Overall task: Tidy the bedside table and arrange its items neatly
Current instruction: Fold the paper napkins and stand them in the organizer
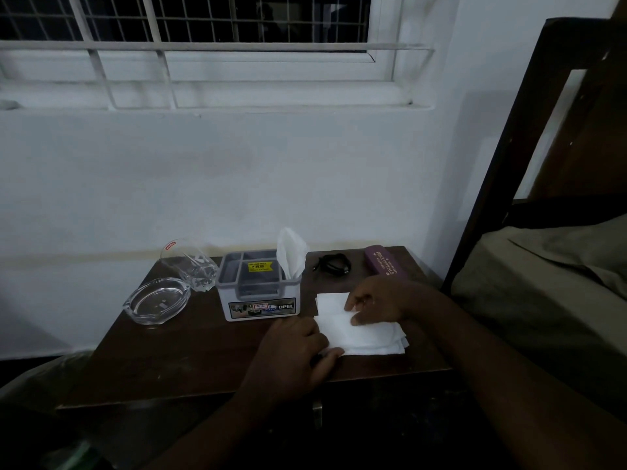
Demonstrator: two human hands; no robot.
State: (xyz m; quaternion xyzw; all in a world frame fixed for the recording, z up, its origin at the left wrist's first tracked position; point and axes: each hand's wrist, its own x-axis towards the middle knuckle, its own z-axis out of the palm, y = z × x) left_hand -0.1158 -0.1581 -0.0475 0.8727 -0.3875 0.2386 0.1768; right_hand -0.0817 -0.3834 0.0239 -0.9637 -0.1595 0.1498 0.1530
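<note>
Dark wooden bedside table | left hand presses folded white tissue, fingers curled at edge | right hand pinches its fold

From my remote view, the left hand covers the near left corner of the white tissue stack, and the right hand covers part of its far right edge. I cannot count the sheets in the stack.

Fine print on the grey organiser box is too small for me to read, apart from "OPEL" on its front label. The compartment contents are too dark to identify.

I cannot identify the small black object behind the tissues.

The bed is cut off by the right edge, and both forearms leave at the bottom edge.
</note>
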